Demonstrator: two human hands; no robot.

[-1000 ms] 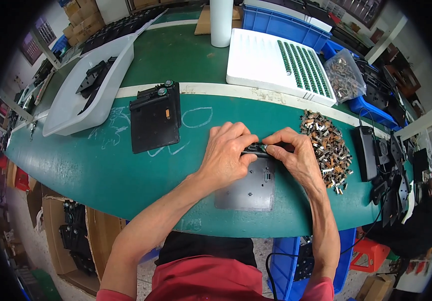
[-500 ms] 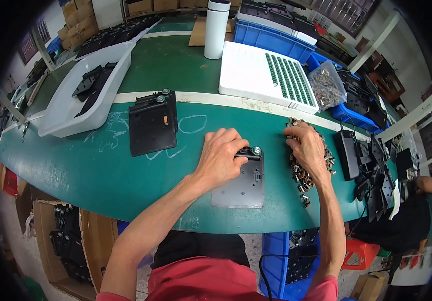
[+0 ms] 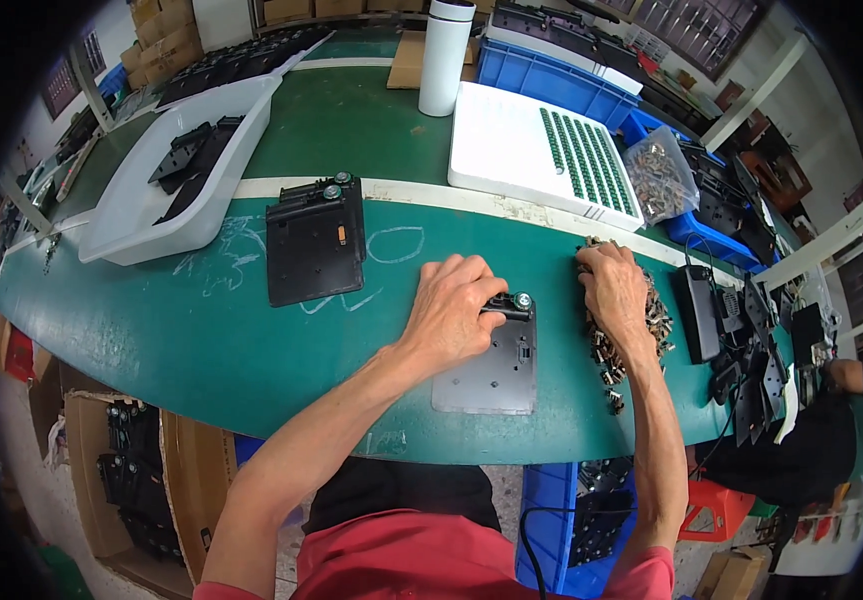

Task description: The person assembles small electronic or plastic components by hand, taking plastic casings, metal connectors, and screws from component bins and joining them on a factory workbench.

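A flat black plate lies on the green table in front of me, with a raised black bar and a small round greenish disc along its far edge. My left hand is closed around that bar at its left end, thumb and fingers wrapped on it. To the right, my right hand has its fingers bent down into a pile of small metal parts. The fingertips are partly hidden, and I cannot make out what is between them. Left of my left hand lie similar black plates, stacked, apart from both hands.
A white tub with black parts stands at the left. Farther back are a white bottle, a white foam tray with rows of green pieces, and a clear bag of metal parts. A black adapter and black parts lie right.
The whole view has shifted slightly. My left hand still grips the bar of the plate, and my right hand stays at the pile with its fingers slightly shifted.
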